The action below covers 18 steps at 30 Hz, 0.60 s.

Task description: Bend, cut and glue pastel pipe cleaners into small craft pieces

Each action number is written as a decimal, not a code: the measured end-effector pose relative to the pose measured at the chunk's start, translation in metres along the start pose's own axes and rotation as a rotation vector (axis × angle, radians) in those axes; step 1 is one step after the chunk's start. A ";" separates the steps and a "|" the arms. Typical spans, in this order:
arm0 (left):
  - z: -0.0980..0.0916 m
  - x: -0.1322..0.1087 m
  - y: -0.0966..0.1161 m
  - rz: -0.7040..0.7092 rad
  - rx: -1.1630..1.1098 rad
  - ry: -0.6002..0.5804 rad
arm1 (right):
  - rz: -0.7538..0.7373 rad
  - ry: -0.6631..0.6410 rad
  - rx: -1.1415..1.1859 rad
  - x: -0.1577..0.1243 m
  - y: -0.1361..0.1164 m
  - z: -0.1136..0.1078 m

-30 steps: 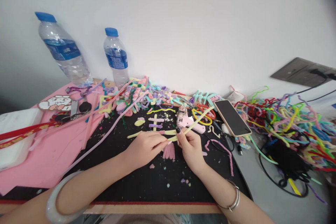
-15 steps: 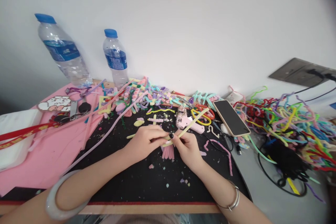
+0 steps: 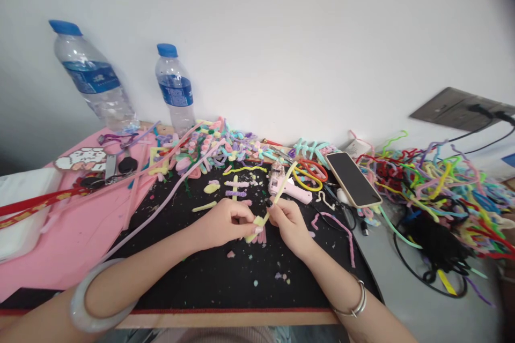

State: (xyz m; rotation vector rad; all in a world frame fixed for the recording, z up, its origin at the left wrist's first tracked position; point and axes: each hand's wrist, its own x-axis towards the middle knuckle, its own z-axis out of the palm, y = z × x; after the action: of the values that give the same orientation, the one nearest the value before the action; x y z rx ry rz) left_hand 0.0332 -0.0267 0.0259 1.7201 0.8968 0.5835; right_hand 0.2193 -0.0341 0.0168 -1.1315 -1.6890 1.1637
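Observation:
Between both hands is a pale yellow pipe cleaner, its lower end bent into a small folded shape. My left hand pinches that folded end between thumb and fingers. My right hand is closed on the straight part, whose free tip points up and right. Pink strips lie under the hands on the black mat, partly hidden. Just beyond the left hand lie a crossed yellow and purple piece and a pale yellow oval.
A pink glue gun lies beyond my right hand, with a phone right of it. Colourful pipe cleaners heap at the right. Two bottles stand by the wall. A long lilac strip crosses the mat's left side.
The yellow strip's lower end now shows as a folded shape in my left fingers. Its free end has swung more upright and left. My left hand has moved slightly nearer, uncovering more of the crossed piece.

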 end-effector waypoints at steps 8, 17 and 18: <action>0.000 -0.001 -0.001 -0.033 -0.052 -0.106 | -0.012 -0.187 -0.007 -0.003 -0.009 0.004; 0.002 -0.001 0.001 0.000 -0.004 0.032 | -0.100 -0.005 -0.041 -0.004 -0.009 0.007; 0.001 -0.002 0.003 -0.003 -0.012 0.089 | -0.100 0.066 -0.011 -0.004 -0.009 0.006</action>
State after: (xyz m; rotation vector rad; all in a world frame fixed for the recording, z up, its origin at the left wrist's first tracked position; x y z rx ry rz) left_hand 0.0338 -0.0291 0.0280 1.6923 0.9561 0.6670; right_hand 0.2125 -0.0410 0.0229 -1.0679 -1.6839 1.0456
